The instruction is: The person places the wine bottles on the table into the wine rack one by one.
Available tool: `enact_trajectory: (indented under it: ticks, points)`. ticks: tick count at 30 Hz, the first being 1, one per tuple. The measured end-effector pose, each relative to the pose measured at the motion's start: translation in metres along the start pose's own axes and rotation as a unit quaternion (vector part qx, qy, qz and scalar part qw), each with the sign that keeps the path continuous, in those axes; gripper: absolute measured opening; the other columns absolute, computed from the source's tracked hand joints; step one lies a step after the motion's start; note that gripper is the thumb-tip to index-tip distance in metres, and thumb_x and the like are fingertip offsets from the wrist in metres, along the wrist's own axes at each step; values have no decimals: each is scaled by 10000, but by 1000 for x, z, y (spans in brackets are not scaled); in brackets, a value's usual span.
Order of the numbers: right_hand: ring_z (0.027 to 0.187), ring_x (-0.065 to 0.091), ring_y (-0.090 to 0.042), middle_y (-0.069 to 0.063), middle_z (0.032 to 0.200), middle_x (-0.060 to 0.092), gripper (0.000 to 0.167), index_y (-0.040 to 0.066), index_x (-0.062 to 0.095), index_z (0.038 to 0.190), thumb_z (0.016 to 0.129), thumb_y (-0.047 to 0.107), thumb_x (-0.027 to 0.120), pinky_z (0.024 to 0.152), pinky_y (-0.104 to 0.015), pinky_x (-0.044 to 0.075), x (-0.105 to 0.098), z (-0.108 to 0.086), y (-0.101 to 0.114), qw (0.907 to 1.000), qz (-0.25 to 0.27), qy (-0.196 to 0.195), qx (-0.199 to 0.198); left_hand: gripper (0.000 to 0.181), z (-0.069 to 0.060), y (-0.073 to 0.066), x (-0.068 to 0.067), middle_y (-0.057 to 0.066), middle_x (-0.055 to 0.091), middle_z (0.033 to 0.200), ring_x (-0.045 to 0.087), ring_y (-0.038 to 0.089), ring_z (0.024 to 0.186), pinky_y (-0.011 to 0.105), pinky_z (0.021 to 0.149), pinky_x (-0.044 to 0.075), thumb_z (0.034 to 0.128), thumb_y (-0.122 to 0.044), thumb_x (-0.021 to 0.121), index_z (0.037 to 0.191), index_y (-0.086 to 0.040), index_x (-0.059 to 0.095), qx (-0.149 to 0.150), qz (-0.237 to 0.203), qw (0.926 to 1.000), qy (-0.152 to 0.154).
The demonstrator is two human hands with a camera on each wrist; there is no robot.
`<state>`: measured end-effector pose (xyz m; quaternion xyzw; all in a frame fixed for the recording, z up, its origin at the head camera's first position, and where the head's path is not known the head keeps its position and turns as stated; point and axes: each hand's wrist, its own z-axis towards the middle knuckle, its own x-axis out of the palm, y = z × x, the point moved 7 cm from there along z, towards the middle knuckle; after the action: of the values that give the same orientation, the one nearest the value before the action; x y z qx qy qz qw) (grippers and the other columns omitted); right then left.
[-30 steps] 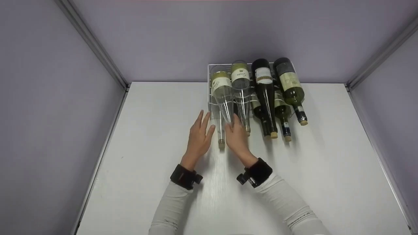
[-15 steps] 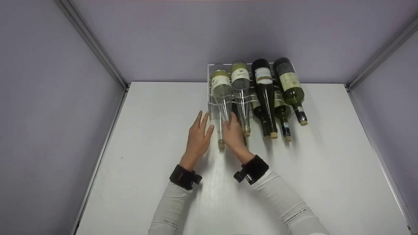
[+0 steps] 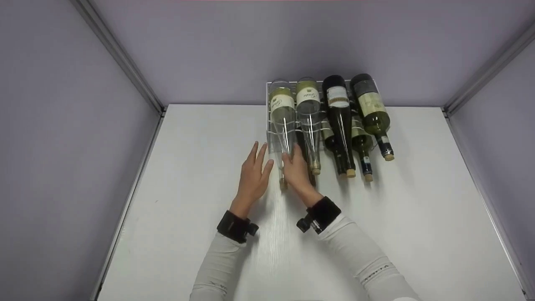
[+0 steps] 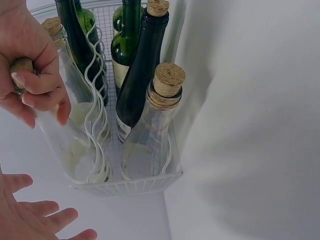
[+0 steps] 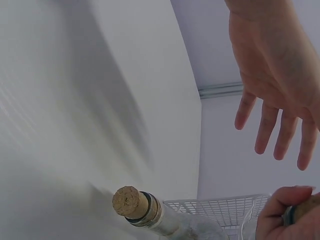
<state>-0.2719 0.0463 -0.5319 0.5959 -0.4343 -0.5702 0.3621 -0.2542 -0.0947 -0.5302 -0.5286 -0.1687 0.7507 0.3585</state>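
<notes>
In the head view my right hand (image 3: 297, 173) grips the neck of a clear wine bottle (image 3: 282, 113) on the rack's upper level, far left. The left wrist view shows this bottle's cork (image 4: 22, 66) between the fingers. My left hand (image 3: 250, 180) is just left of the bottles with its fingers straight, holding nothing. Under the gripped bottle lies another clear bottle (image 4: 142, 135), its cork facing outward. A white wire wine rack (image 4: 122, 187) bears them all. Beside the gripped bottle is a second labelled clear bottle (image 3: 309, 106) on the upper level.
Farther right on the rack lie a dark bottle (image 3: 343, 121) and a dark green bottle (image 3: 370, 102), with more bottles below. Their corked necks stick out over the white table (image 3: 200, 138). The back wall (image 3: 217, 54) rises right behind the rack.
The gripped bottle has slid slightly back and straightened in its place. My right hand has moved a little left and away from me with it. The left hand has hardly moved.
</notes>
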Motion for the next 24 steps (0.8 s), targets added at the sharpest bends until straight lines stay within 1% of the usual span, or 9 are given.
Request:
enact_trajectory:
  ticks: [2,3,4,5,8,12,17,20,24]
  points:
    - [1035,621,-322,-245,1340,534,605,-14,179,1543,1056,235,437,873,-389,505,2,2,-2,9997,210,61,110,658,0,0,0,211,272,1560,378,391,1357,546,1063,336,1047,-528,244,1537,-96,327,2,0,10000,-5]
    - [919,641,-292,-227,1279,577,604,-6,174,1547,1057,233,434,774,-354,524,2,3,-3,9993,322,87,162,669,0,0,0,212,271,1560,379,390,1356,545,1063,337,1045,-538,234,1538,-96,326,7,2,10000,-5]
    - [806,634,-261,-208,1215,609,603,0,169,1550,1057,226,434,674,-318,517,3,3,-4,9987,451,114,210,678,1,0,0,212,270,1561,378,389,1357,544,1064,336,1042,-546,225,1539,-96,324,9,4,10000,-4]
    - [729,617,-237,-202,1171,626,603,2,162,1552,1058,218,433,597,-289,497,4,4,-4,9981,554,140,243,683,1,0,0,211,269,1561,379,388,1357,543,1064,336,1040,-552,221,1539,-96,324,14,3,10000,-3]
    - [622,568,-166,-212,1148,632,602,6,165,1553,1052,193,442,480,-220,437,5,6,-5,9959,838,186,279,703,0,1,1,211,267,1562,378,386,1358,542,1066,333,1034,-570,203,1540,-97,321,8,13,10000,6]
    - [583,566,-132,-235,1169,620,617,9,146,1559,1042,169,442,446,-213,430,5,8,-6,9912,1247,303,334,714,0,0,1,210,266,1563,382,388,1354,546,1063,335,1030,-579,195,1538,-95,325,3,25,10000,14]
    - [623,594,-124,-221,1204,601,611,7,105,1563,1065,194,406,503,-244,479,9,9,-9,9811,1736,520,678,731,1,1,1,210,271,1562,384,393,1352,556,1063,329,1028,-588,198,1523,-73,351,-51,18,10000,-3]
    - [669,614,-146,-210,1215,589,597,9,107,1563,1076,210,386,526,-250,503,12,10,-11,9758,1923,590,861,727,1,1,1,215,277,1559,379,394,1357,565,1067,320,1032,-579,213,1513,-57,366,-105,7,9999,-15]
    - [705,637,-180,-236,1262,560,590,23,97,1568,1079,210,370,526,-257,522,14,10,-13,9729,2024,633,926,725,1,2,1,212,278,1560,377,393,1359,562,1070,319,1031,-580,210,1514,-63,366,-132,29,9999,-12]
